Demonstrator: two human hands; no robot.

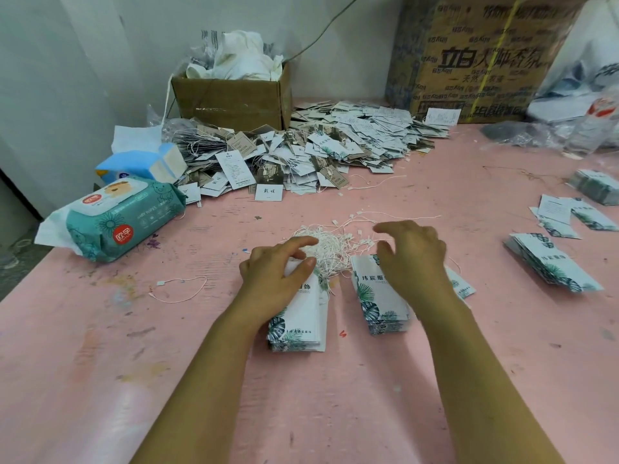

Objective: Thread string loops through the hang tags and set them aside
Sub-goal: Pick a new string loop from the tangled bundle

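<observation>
At a pink worktable [335, 413], a worker's left hand [276, 276] lies on a stack of leaf-printed hang tags [301, 323], thumb on the top tag; whether it pinches one cannot be told. The right hand [413, 256], fingers spread and holding nothing, hovers over a second stack [378, 303], beside the tangle of white string loops [330, 249]. Threading looks about to begin: the next move calls for teasing one loop free. Strung tags [301, 155] lie heaped behind.

Head-worn view, down onto table [335, 396]
</observation>
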